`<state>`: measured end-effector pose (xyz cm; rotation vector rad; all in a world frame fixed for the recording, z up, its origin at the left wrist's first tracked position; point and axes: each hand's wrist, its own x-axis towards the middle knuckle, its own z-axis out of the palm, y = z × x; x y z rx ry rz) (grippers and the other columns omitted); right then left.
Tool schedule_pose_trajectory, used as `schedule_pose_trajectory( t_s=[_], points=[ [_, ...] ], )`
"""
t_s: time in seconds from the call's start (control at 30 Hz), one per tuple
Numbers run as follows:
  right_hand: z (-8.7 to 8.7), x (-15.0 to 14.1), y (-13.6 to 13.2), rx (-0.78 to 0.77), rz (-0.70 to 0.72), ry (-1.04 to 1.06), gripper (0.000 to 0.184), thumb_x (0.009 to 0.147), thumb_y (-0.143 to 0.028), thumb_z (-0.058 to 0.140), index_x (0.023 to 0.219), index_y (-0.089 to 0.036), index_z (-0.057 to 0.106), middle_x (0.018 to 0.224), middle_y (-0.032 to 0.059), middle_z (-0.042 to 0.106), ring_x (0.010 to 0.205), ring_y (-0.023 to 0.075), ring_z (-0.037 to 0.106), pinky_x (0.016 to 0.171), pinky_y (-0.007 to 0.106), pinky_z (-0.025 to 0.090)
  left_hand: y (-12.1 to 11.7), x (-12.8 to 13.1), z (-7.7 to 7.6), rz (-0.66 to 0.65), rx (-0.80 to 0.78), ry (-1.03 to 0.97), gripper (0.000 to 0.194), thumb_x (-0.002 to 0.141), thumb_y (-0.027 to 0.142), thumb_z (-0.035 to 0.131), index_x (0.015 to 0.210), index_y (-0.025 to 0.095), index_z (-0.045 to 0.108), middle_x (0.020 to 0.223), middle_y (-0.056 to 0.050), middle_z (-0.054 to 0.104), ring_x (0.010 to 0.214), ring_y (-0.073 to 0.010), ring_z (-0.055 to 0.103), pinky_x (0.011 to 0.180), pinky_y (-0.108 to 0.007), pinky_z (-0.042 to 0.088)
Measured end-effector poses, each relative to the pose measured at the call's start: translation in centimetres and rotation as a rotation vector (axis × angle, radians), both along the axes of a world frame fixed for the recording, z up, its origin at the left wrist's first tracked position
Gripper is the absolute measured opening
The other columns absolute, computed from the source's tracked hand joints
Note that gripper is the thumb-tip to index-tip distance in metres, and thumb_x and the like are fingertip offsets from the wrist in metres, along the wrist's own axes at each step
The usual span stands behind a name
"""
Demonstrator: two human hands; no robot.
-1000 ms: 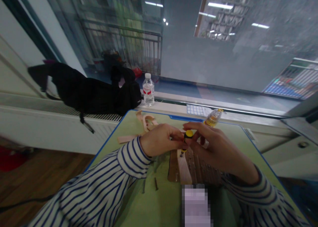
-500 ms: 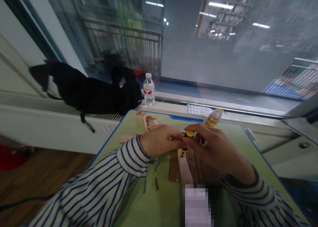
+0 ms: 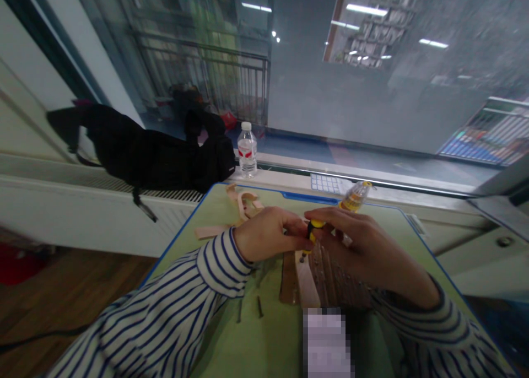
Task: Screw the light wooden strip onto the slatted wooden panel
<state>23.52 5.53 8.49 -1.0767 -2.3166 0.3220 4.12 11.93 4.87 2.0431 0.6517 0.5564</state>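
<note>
My right hand (image 3: 355,240) is closed around the yellow and black handle of a small screwdriver (image 3: 316,223), which stands nearly upright. From the other side, the thumb and fingers of my left hand (image 3: 270,232) pinch the same screwdriver lower down. Its tip meets a screw head (image 3: 302,259) on a pale wooden strip (image 3: 308,287). That strip lies along the left part of a brown slatted piece (image 3: 330,281) with rows of small dots. Left of it, a dark screw (image 3: 260,306) and a greyish one (image 3: 239,311) rest on the table.
The green table (image 3: 223,345) has a blue edge. Pale curved wooden parts (image 3: 247,201) lie at its far left, and a clear yellow-tipped container (image 3: 356,196) is at the back. A water bottle (image 3: 247,151) and black bag (image 3: 165,152) sit by the window.
My right hand has turned slightly on the screwdriver's handle, its fingers shifting. The left hand and the wooden strip stay nearly where they were.
</note>
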Motion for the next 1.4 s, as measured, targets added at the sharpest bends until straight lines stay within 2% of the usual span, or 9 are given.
schedule_pose_trajectory(
  t_s=[0.07, 0.2, 0.53, 0.7, 0.87, 0.93, 1.03, 1.13, 1.4],
  points=[
    [0.01, 0.0, 0.02, -0.009, 0.02, 0.01, 0.031, 0.091, -0.014, 0.046, 0.118, -0.023, 0.057, 0.114, 0.0051, 0.067, 0.098, 0.0137, 0.063, 0.085, 0.028, 0.048, 0.01, 0.08, -0.3, 0.03, 0.045, 0.019, 0.018, 0.076, 0.03, 0.069, 0.074, 0.013, 0.067, 0.073, 0.001, 0.067, 0.07, -0.0117, 0.06, 0.07, -0.023, 0.044],
    [-0.16, 0.01, 0.14, 0.0, 0.01, 0.019, 0.029, 0.091, -0.016, 0.047, 0.117, -0.023, 0.058, 0.112, 0.005, 0.067, 0.096, 0.0139, 0.064, 0.082, 0.028, 0.05, -0.09, 0.33, -0.5, 0.103, 0.098, 0.056, 0.02, 0.071, 0.032, 0.073, 0.075, 0.014, 0.065, 0.072, 0.001, 0.066, 0.067, -0.0119, 0.059, 0.067, -0.023, 0.044],
    [-0.43, -0.12, 0.24, 0.059, -0.123, -0.053, 0.02, 0.093, -0.033, 0.05, 0.102, -0.019, 0.061, 0.086, 0.0019, 0.067, 0.065, 0.0108, 0.058, 0.058, 0.024, 0.044, -0.04, 0.15, -0.19, -0.026, 0.128, 0.099, 0.013, 0.081, 0.023, 0.06, 0.085, 0.016, 0.07, 0.074, 0.001, 0.066, 0.072, -0.0118, 0.06, 0.07, -0.022, 0.043],
    [-0.46, -0.13, 0.33, 0.059, -0.131, -0.048, 0.019, 0.092, -0.032, 0.052, 0.102, -0.02, 0.061, 0.088, 0.0019, 0.067, 0.065, 0.0104, 0.058, 0.059, 0.024, 0.044, -0.11, 0.46, -0.09, 0.037, 0.106, 0.122, 0.016, 0.073, 0.03, 0.071, 0.081, 0.015, 0.069, 0.073, 0.001, 0.066, 0.069, -0.012, 0.059, 0.064, -0.021, 0.041],
    [-0.11, -0.08, 0.12, 0.023, -0.105, -0.036, 0.022, 0.091, -0.031, 0.052, 0.109, -0.019, 0.059, 0.091, 0.0026, 0.067, 0.064, 0.0096, 0.059, 0.059, 0.023, 0.046, -0.04, 0.57, -0.4, 0.068, 0.108, 0.184, 0.023, 0.075, 0.036, 0.07, 0.077, 0.014, 0.069, 0.069, 0.001, 0.066, 0.065, -0.0122, 0.058, 0.063, -0.022, 0.039],
    [0.0, 0.0, 0.01, 0.012, -0.064, -0.024, 0.027, 0.09, -0.023, 0.052, 0.117, -0.02, 0.056, 0.099, 0.0036, 0.068, 0.07, 0.0098, 0.061, 0.064, 0.023, 0.048, 0.09, 0.48, -0.63, 0.051, 0.114, 0.171, 0.022, 0.075, 0.036, 0.069, 0.075, 0.014, 0.069, 0.068, 0.001, 0.065, 0.065, -0.0117, 0.057, 0.063, -0.021, 0.039],
    [0.01, 0.17, 0.01, 0.006, -0.006, -0.01, 0.032, 0.089, -0.014, 0.049, 0.119, -0.021, 0.055, 0.112, 0.0046, 0.067, 0.091, 0.0125, 0.063, 0.079, 0.025, 0.049, 0.29, 0.34, -0.92, 0.022, 0.101, 0.136, 0.02, 0.075, 0.034, 0.07, 0.073, 0.014, 0.067, 0.068, 0.002, 0.064, 0.065, -0.0108, 0.056, 0.063, -0.02, 0.039],
    [-0.13, 0.28, 0.17, 0.008, 0.004, 0.002, 0.027, 0.09, -0.015, 0.048, 0.114, -0.021, 0.058, 0.114, 0.0054, 0.066, 0.099, 0.0141, 0.063, 0.084, 0.027, 0.049, 0.44, 0.22, -1.06, -0.007, 0.079, 0.115, 0.019, 0.075, 0.031, 0.069, 0.07, 0.013, 0.066, 0.065, 0.003, 0.06, 0.063, -0.0099, 0.053, 0.061, -0.019, 0.037],
    [-0.59, 0.16, 0.38, 0.04, -0.086, -0.034, 0.02, 0.09, -0.025, 0.054, 0.109, -0.02, 0.06, 0.098, 0.005, 0.068, 0.069, 0.0113, 0.061, 0.063, 0.025, 0.048, 0.68, -0.1, -0.9, -0.125, 0.054, 0.132, 0.018, 0.082, 0.028, 0.059, 0.078, 0.013, 0.069, 0.062, 0.005, 0.052, 0.062, -0.0089, 0.049, 0.061, -0.02, 0.036]
  ],
)
